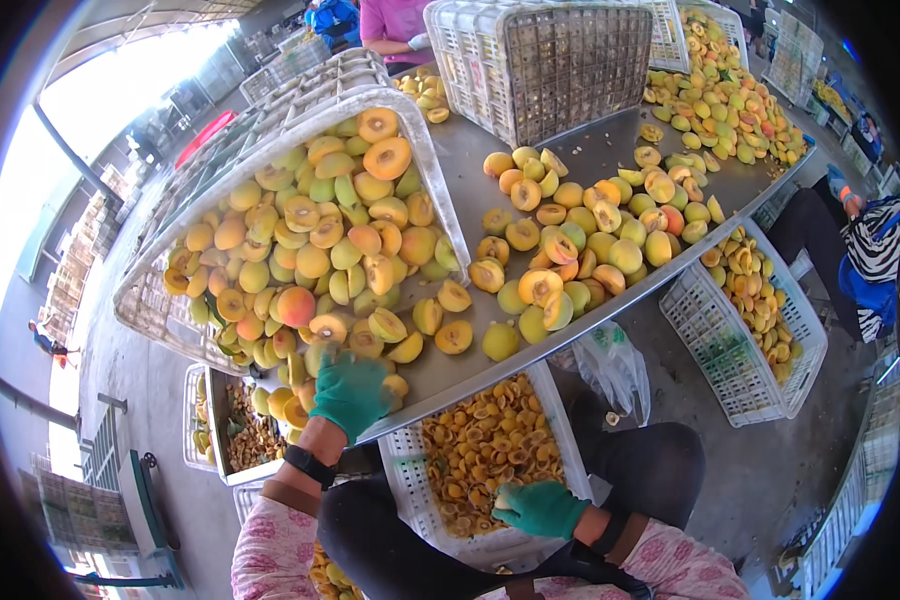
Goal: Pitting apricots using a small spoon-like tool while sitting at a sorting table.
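My left hand [351, 394], in a green glove, rests over apricots at the near edge of the metal table [450, 382]. Its fingertips are blurred among the fruit, so any grip is unclear. A pile of whole and halved apricots [315, 247] spills towards it from a tipped plastic crate [442, 202]. My right hand [544, 510], also green-gloved, hangs above a white crate [401, 465] between my legs. Its curled fingers close on a small pale object [503, 496], mostly hidden. Below it, that crate holds many pitted apricot halves [495, 442].
More apricots [607, 232] lie along the table's right side. Another crate [727, 375] of halves stands on the floor, near a plastic bag [615, 367]. A tray of pits [251, 431] is at the left. Co-workers [394, 30] sit across and to the right.
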`<state>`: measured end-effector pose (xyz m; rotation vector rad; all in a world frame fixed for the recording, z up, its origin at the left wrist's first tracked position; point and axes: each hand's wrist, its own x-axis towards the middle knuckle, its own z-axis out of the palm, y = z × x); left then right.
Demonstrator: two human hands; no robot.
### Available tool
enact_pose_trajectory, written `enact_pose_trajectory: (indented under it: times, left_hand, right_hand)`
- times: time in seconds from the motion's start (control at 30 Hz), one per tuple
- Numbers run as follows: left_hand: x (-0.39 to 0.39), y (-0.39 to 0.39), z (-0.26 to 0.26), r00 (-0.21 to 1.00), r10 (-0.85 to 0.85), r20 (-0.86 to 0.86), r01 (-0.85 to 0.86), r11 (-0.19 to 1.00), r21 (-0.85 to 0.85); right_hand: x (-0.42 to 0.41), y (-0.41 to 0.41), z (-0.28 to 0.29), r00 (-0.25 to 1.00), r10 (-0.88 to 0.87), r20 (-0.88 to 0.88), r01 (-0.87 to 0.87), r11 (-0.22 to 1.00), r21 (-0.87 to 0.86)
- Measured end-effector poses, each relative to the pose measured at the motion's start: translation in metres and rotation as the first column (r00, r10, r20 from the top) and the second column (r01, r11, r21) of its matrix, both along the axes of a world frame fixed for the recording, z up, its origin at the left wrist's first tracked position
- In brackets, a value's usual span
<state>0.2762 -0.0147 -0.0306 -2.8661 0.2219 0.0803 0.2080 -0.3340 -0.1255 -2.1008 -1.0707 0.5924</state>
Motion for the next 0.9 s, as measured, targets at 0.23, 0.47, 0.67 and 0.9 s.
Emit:
enact_pose_trajectory:
  times: [0.23,0.47,0.67,0.9]
  left_hand:
    - [0.040,-0.063,0.025,0.983,0.006,0.186,-0.003,1.000,-0.015]
    - [0.138,-0.122,-0.023,0.964,-0.021,0.266,0.050,0.994,-0.101]
    - [0.166,-0.140,-0.032,0.682,-0.475,0.556,0.316,0.877,0.362]
    - [0.167,-0.161,0.001,0.999,0.051,-0.014,-0.053,0.984,-0.170]
  right_hand:
    - [0.016,-0.010,0.022,0.992,0.127,-0.028,-0.128,0.991,-0.025]
    - [-0.005,0.021,-0.022,0.987,0.045,-0.156,-0.009,0.975,0.222]
    - [0.032,-0.031,-0.004,0.975,-0.116,-0.191,0.139,0.984,0.108]
    - [0.059,-0.053,-0.007,0.956,-0.174,-0.236,0.203,0.974,0.105]
